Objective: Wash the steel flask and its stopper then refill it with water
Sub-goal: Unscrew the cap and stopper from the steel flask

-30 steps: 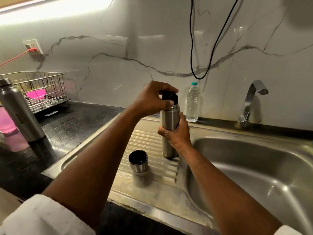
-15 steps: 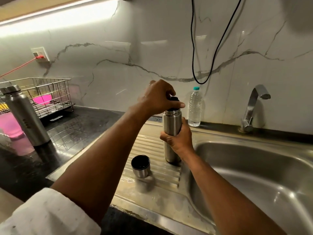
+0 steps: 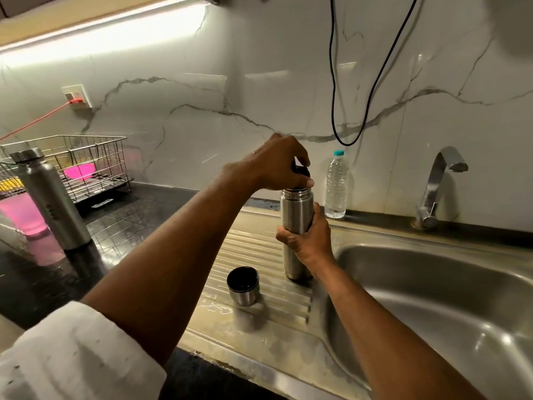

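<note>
Since the last frame my left hand (image 3: 271, 166) has come up a bit, and the black stopper (image 3: 300, 170) now sits just above the flask (image 3: 297, 215) mouth instead of down in it, looks like it's nearly unscrewed. Left fingers are curled round the stopper, pinching it. My right hand (image 3: 310, 241) is wrapped around the flask at mid-body, fingers closed on it. Flask stands upright on the ribbed drainboard (image 3: 253, 255), just left of the sink (image 3: 432, 298), long axis vertical, mouth pointing up, base on the ribs. Its cup (image 3: 243, 285) sits nearby on the same ribs, open end up

What worries me: that drainboard looks wet and ridged, so if I ease the right grip while twisting, the flask could skate or tip toward the sink. Stopper could also slip out of wet fingers and drop
</note>
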A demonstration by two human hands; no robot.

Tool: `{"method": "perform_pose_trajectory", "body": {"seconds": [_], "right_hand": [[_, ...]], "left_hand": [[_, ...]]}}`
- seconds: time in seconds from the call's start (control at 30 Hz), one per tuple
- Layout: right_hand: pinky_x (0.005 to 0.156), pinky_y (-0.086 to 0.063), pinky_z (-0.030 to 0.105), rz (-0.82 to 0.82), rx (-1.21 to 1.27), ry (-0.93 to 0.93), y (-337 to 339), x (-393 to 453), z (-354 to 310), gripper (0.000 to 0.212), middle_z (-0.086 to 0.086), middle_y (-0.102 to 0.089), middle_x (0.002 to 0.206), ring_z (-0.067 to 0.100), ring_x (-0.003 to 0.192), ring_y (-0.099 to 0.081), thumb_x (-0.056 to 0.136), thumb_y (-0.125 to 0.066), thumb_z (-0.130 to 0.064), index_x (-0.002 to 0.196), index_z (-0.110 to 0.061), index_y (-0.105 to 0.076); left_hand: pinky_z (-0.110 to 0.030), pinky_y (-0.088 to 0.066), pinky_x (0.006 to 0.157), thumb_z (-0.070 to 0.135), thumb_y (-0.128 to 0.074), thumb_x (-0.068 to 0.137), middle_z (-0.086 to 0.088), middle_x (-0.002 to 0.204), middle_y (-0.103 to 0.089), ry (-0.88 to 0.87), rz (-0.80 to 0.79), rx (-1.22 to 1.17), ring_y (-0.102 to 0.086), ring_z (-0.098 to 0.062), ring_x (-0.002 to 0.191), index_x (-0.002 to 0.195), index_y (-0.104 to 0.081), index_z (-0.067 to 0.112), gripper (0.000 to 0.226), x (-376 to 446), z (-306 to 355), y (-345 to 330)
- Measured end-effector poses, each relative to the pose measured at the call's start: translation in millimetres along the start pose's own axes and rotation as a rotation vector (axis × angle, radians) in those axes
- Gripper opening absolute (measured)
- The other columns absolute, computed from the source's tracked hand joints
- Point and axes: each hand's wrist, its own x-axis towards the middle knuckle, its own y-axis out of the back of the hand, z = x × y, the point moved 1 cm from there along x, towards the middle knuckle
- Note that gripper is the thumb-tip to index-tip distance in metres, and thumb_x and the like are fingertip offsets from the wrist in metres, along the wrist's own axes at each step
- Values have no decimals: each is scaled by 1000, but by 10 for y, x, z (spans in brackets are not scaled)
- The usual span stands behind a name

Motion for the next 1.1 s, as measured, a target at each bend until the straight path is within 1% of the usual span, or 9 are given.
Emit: {"method": "perform_pose_trajectory", "body": {"seconds": [0.13, 0.3, 0.4, 0.5, 0.63, 0.8, 0.9, 0.97, 1.1], "right_hand": [[80, -60, 34, 8, -13, 9, -5, -2, -6, 69, -9, -64, 102, 10, 90, -67, 63, -95, -19, 113, -37, -49], [77, -59, 32, -2, -6, 14, -2, 3, 13, 69, -8, -64, 102, 11, 90, -67, 64, -95, -17, 113, -37, -50], [75, -57, 30, 8, -10, 16, -1, 11, 27, 67, -7, -65, 101, 12, 89, -67, 63, -94, -16, 112, -35, -52], [78, -57, 33, 3, -4, 9, 1, 16, 37, 68, -6, -65, 103, 13, 91, -66, 63, -94, -17, 116, -30, -54], [79, -58, 35, 0, -9, 13, 14, 19, 69, 70, -2, -67, 105, 17, 93, -67, 62, -95, -21, 120, -26, -55], [87, -59, 37, 19, -24, 10, -4, 13, 53, 77, -4, -68, 109, 14, 97, -68, 61, -97, -25, 125, -28, -54], [89, -59, 43, 4, -25, -4, 10, 3, 53, 77, -3, -68, 111, 16, 99, -68, 60, -93, -27, 127, -28, -53], [90, -59, 45, -8, -35, -6, 19, 2, 54, 77, -2, -68, 113, 17, 100, -68, 62, -93, -28, 128, -27, -53], [89, -60, 45, -10, -34, -11, 23, 10, 50, 75, -2, -69, 109, 16, 97, -69, 60, -92, -32, 124, -26, -55]], "left_hand": [[-27, -49, 79, 49, -78, 90, -5, 109, -75, 55, 76, 18, -65, -14, 92, 117, -76, 11, 46, 51, 49, -1], [-30, -50, 95, 55, -81, 84, -5, 126, -71, 160, 220, -130, -64, -20, 114, 131, -70, 12, 65, -37, -24, 71], [-20, -47, 92, 53, -85, 80, 4, 109, -75, 148, 351, -202, -66, -11, 100, 120, -76, 18, 53, -280, -41, 121], [-22, -57, 85, 55, -90, 71, 15, 96, -74, 217, 456, -315, -68, -1, 89, 108, -78, 24, 50, -550, -60, 100], [-6, -53, 71, 38, -97, 66, 13, 94, -76, 336, 413, -545, -70, 9, 84, 105, -76, 23, 47, -972, -66, -173], [-23, -61, 78, 27, -101, 60, 7, 92, -75, 484, 310, -640, -73, -5, 86, 108, -72, 26, 56, -1522, -71, -726], [-12, -55, 79, 26, -97, 66, 10, 96, -75, 538, 291, -648, -72, -2, 92, 122, -75, 28, 61, -1709, -3, -960], [-13, -57, 79, 28, -97, 65, 10, 93, -76, 528, 332, -600, -73, -2, 89, 112, -82, 22, 50, -1780, 57, -1051], [-41, -64, 72, 42, -93, 58, 8, 79, -74, 468, 362, -515, -73, -8, 74, 88, -81, 26, 36, -1935, 165, -1236]]}}
